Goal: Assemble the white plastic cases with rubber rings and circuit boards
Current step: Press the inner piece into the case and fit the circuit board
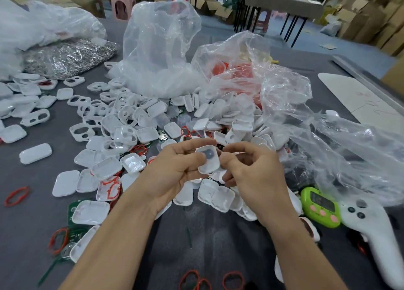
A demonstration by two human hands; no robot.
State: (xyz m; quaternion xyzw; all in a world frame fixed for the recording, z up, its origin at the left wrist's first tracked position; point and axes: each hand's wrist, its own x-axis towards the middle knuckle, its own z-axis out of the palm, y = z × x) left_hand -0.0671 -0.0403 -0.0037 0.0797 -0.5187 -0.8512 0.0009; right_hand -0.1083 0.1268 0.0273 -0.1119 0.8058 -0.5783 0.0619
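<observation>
Your left hand (175, 169) has a case (208, 161) in its grip, thumb over the near-left rim, fingers curled underneath. It's held above the counter (32, 224), dead centre, open side up and tilted a little toward you. There's a dark round disc in its hollow.

Your right hand (251, 173) sits just at 3 o'clock of that case, fingers curled tight, thumb and forefinger pinched together at the case's top right corner. A sliver of red ring (239, 152) shows in that pinch; most of it is hidden.

At 12 o'clock of your hands, the big pile (153, 119) of white shells and frames spreads across the counter, red bands mixed in. Behind it stand two crumpled clear bags (161, 49), the right one with red pieces inside.

At 10 o'clock, far back, lies a sack of metal clips (70, 57).

At 8 o'clock, a green board (72, 208) lies half under a white shell. Loose rings (58, 240) lie near it, with more at 6 o'clock along the near edge.

At 4 o'clock, a green timer (320, 206) sits just beside a white controller (371, 235).
</observation>
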